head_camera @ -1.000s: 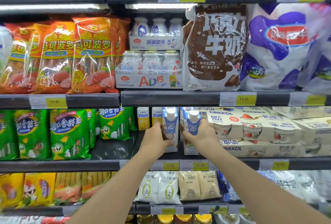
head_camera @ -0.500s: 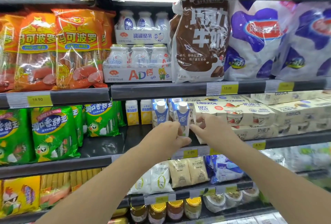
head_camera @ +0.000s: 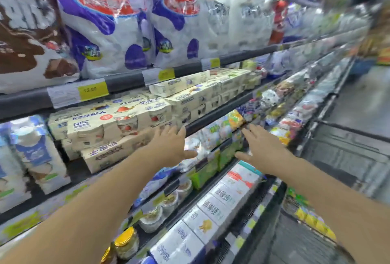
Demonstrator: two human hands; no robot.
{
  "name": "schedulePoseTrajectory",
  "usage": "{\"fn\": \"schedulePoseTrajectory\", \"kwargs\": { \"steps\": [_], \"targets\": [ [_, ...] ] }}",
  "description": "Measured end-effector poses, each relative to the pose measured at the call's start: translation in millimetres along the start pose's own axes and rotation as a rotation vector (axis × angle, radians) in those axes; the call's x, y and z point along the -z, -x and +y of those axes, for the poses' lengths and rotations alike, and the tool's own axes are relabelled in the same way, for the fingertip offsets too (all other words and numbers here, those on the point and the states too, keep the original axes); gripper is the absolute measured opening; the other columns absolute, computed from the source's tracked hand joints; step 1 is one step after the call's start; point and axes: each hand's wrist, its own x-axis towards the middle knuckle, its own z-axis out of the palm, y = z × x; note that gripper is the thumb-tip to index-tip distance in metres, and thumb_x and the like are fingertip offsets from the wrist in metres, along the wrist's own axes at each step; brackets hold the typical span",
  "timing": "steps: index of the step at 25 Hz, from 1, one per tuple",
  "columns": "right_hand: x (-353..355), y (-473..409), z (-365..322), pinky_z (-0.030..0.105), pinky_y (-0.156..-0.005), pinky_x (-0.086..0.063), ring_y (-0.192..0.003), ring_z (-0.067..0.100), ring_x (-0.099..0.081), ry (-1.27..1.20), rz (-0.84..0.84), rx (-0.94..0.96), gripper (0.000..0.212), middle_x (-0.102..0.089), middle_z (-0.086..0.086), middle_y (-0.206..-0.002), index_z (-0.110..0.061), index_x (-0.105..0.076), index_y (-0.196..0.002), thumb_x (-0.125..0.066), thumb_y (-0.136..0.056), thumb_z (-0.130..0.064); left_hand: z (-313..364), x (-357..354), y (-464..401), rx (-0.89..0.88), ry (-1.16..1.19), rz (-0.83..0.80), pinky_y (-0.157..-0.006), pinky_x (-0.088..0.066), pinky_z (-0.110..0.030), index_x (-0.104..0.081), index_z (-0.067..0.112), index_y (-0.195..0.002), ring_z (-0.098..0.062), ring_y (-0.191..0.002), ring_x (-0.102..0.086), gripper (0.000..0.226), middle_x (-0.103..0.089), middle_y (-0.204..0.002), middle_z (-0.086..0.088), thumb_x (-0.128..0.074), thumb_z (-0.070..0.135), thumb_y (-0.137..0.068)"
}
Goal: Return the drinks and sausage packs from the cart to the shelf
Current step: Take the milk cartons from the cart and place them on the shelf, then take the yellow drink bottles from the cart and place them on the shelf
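Observation:
Two blue-and-white drink cartons with white caps (head_camera: 31, 151) stand on the middle shelf (head_camera: 213, 116) at the far left of the head view. My left hand (head_camera: 171, 147) hovers open in front of the cream yoghurt multipacks, fingers spread, holding nothing. My right hand (head_camera: 263, 154) is also open and bare, out in front of the shelf to the right of the left hand. Both hands are well clear of the cartons. No sausage pack and no cart show in this blurred frame.
Cream yoghurt multipacks (head_camera: 118, 128) fill the middle shelf. Big purple-and-white milk bags (head_camera: 109, 21) and a brown chocolate milk bag (head_camera: 25, 37) stand above. Jars (head_camera: 126, 242) and white cartons (head_camera: 211, 211) sit on lower shelves. The aisle floor (head_camera: 363, 103) runs off to the right.
Both hands let go of the two drink cartons, which stay on the shelf. The view swung sharply right, and my hands moved right with fingers spread.

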Motion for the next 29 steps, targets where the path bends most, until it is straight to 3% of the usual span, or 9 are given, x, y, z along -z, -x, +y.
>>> {"fn": "schedulePoseTrajectory", "kwargs": {
  "steps": [6,9,14,20,24,29],
  "targets": [
    [-42.4,27.9,180.9,0.044,-0.12,-0.023,-0.152,0.03,-0.011,-0.015,-0.066,-0.25,0.091,-0.009,0.01,-0.165,-0.014,-0.01,-0.158,-0.04,-0.091,-0.068,174.0,6.3,-116.7,-0.207,-0.011,0.001,-0.119,-0.016,-0.054,-0.01,0.011,-0.157,-0.035,-0.15,-0.015,0.094,-0.017,-0.162,-0.016,-0.041,0.068,-0.09],
    [-57.3,46.5,275.8,0.046,-0.121,-0.016,-0.153,0.03,-0.004,-0.042,-0.091,-0.373,0.091,-0.002,0.009,-0.166,-0.015,-0.007,-0.158,-0.039,-0.092,-0.067,274.2,5.4,-168.8,-0.315,-0.023,-0.026,-0.12,-0.01,-0.057,-0.005,0.013,-0.158,-0.035,-0.151,-0.008,0.093,-0.011,-0.164,-0.014,-0.037,0.07,-0.091],
    [-74.2,82.4,399.5,0.045,-0.122,-0.018,-0.152,0.029,-0.01,-0.053,-0.079,-0.517,0.087,-0.01,0.011,-0.165,-0.013,-0.013,-0.157,-0.043,-0.093,-0.063,416.8,10.2,-229.4,-0.493,-0.021,-0.048,-0.119,-0.01,-0.06,-0.005,0.014,-0.157,-0.039,-0.15,-0.007,0.09,-0.009,-0.164,-0.017,-0.035,0.068,-0.092],
    [-108.7,99.4,492.6,0.047,-0.12,-0.022,-0.149,0.031,-0.017,-0.097,-0.117,-0.673,0.083,-0.019,0.013,-0.161,-0.012,-0.02,-0.154,-0.048,-0.091,-0.059,535.7,-2.7,-284.1,-0.656,-0.018,-0.103,-0.121,-0.001,-0.057,0.0,0.021,-0.159,-0.038,-0.152,0.004,0.087,0.001,-0.166,-0.016,-0.038,0.065,-0.094],
    [-146.8,80.4,529.1,0.045,-0.12,-0.02,-0.148,0.031,-0.019,-0.159,-0.168,-0.727,0.078,-0.02,0.012,-0.16,-0.016,-0.02,-0.154,-0.05,-0.093,-0.053,581.7,-42.4,-340.5,-0.726,-0.046,-0.108,-0.121,-0.008,-0.058,-0.004,0.019,-0.158,-0.037,-0.152,-0.003,0.087,-0.007,-0.165,-0.017,-0.036,0.067,-0.093],
    [-218.6,27.0,565.5,0.044,-0.111,-0.034,-0.135,0.032,-0.039,-0.204,-0.289,-0.793,0.06,-0.042,0.015,-0.145,-0.012,-0.04,-0.14,-0.048,-0.095,-0.049,613.4,-114.0,-428.7,-0.748,0.038,-0.224,-0.118,-0.023,-0.052,-0.018,0.014,-0.156,-0.035,-0.146,-0.024,0.086,-0.029,-0.157,-0.017,-0.042,0.066,-0.091]
  ]
}}
